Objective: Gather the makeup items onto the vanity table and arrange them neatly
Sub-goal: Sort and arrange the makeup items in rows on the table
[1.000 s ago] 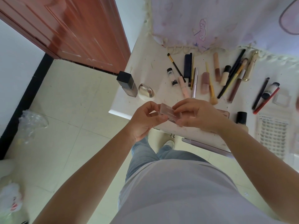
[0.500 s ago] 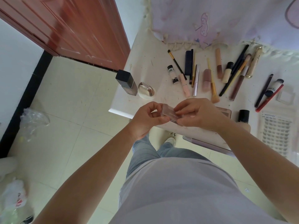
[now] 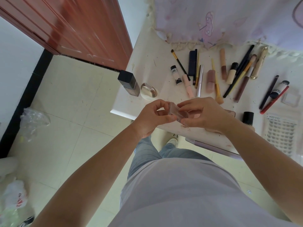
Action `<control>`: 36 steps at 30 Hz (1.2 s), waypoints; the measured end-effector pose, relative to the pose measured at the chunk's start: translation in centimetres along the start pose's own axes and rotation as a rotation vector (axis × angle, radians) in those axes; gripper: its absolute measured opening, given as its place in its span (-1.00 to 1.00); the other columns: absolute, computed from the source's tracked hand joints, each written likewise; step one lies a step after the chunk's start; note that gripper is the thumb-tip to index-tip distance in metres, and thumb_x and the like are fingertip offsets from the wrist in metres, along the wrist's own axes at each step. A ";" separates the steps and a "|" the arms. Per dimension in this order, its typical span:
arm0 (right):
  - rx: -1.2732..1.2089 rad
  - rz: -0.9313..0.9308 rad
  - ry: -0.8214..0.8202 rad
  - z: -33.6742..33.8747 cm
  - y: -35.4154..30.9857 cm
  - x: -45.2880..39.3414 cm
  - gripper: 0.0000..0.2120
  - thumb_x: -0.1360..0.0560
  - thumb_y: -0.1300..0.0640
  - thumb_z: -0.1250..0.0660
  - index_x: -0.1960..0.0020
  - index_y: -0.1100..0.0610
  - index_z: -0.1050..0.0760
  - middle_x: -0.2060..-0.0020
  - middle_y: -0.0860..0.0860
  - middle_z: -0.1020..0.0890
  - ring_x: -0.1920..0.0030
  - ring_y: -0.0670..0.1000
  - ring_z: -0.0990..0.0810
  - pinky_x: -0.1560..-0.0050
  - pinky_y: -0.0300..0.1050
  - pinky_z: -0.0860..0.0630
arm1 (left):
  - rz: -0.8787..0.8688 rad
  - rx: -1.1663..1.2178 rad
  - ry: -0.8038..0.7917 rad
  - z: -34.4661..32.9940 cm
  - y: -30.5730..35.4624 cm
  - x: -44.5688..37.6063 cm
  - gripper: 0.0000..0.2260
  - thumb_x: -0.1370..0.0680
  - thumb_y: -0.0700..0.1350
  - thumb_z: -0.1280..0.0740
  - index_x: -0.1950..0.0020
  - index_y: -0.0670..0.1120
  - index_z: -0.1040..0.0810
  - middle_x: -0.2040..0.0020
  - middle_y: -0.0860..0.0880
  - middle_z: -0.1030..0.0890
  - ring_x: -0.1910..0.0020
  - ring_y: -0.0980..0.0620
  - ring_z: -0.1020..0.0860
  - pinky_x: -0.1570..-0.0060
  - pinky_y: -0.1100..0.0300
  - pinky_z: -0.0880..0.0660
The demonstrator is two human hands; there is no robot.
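Over the near edge of the white vanity table point(image 3: 147, 66), both hands hold a small clear pinkish makeup case point(image 3: 178, 111). My left hand point(image 3: 151, 119) pinches its left end between thumb and fingers. My right hand point(image 3: 206, 115) grips its right end with curled fingers. Behind the hands lie several brushes, pencils and tubes in a rough row, among them a black-capped white tube point(image 3: 176, 74) and a dark blue case point(image 3: 192, 63). A square foundation bottle point(image 3: 129, 83) and a clear egg-shaped holder point(image 3: 148, 91) sit at the table's left corner.
A lash tray point(image 3: 281, 135) and a black-capped bottle point(image 3: 247, 117) lie at the right. A pink cloth point(image 3: 229, 18) hangs at the back. A red-brown door point(image 3: 73, 27) stands left of the table. Plastic bags point(image 3: 33, 120) lie on the tiled floor.
The hands stay over the table's edge with the case between them. The fingers have shifted slightly on it. The head camera has moved a little.
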State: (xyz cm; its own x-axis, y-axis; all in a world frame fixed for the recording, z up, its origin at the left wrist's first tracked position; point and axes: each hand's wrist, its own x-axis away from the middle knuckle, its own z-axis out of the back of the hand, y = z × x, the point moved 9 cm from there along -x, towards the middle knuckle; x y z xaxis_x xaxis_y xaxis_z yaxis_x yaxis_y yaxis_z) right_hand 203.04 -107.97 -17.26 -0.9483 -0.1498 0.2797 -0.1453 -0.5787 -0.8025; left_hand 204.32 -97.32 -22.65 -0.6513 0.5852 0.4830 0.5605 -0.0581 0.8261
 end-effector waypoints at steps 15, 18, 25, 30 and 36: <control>-0.247 -0.305 -0.108 -2.1 6.0 -3.3 -0.81 -0.54 0.11 -0.20 0.01 0.09 -0.58 0.07 0.08 -0.65 0.10 0.02 -0.64 0.03 -0.21 -0.59 | 0.124 -0.061 0.199 4.5 -3.6 0.3 -0.68 -0.40 -0.55 -0.23 0.17 -0.12 -0.44 0.21 -0.02 -0.55 0.36 0.27 -0.57 0.26 0.43 -0.52; -0.204 -0.307 -0.091 -3.1 6.3 -5.0 -0.75 -0.57 0.16 -0.15 -0.06 0.26 -0.54 0.12 0.07 -0.61 0.18 -0.09 -0.58 0.21 -0.45 -0.52 | 0.149 -0.186 0.297 5.7 -4.7 0.0 -0.68 -0.39 -0.50 -0.31 0.18 -0.06 -0.43 0.21 0.00 -0.51 0.37 0.29 -0.56 0.24 0.44 -0.51; -0.247 -0.334 0.024 -2.8 7.7 -6.0 -0.75 -0.57 0.21 -0.12 -0.06 0.30 -0.52 0.16 0.11 -0.59 0.22 -0.03 -0.57 0.26 -0.45 -0.51 | 0.074 -0.601 0.400 5.6 -4.4 -0.8 -0.78 -0.38 -0.30 -0.42 0.04 -0.14 -0.48 0.17 0.01 -0.54 0.27 0.15 -0.51 0.19 0.43 -0.45; -0.157 -0.327 0.068 -2.2 7.7 -6.0 -0.72 -0.58 0.15 -0.11 -0.18 0.22 -0.48 0.11 0.05 -0.59 0.12 0.00 -0.58 0.22 -0.48 -0.48 | 0.031 -0.911 0.398 5.1 -3.8 -1.2 -0.73 -0.42 -0.21 -0.40 -0.08 -0.22 -0.48 -0.03 -0.17 -0.54 0.02 -0.08 -0.51 0.07 0.23 -0.38; 0.082 -0.279 0.095 -1.2 7.2 -5.4 -0.64 -0.58 0.12 -0.10 -0.36 0.16 -0.31 -0.11 0.13 -0.57 -0.05 0.13 -0.56 -0.04 -0.22 -0.40 | 0.045 -0.948 0.416 5.4 -4.1 -1.2 -0.73 -0.43 -0.18 -0.39 -0.09 -0.20 -0.48 -0.01 -0.15 -0.54 0.08 -0.03 -0.49 0.11 0.25 -0.36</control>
State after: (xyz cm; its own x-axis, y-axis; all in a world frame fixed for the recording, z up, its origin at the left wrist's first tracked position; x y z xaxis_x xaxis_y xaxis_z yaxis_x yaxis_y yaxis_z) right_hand 206.74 -110.38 -25.17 -0.8977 0.0970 0.4298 -0.3840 -0.6507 -0.6551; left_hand 205.53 -93.39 -28.19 -0.8658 0.2514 0.4328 0.0738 -0.7912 0.6071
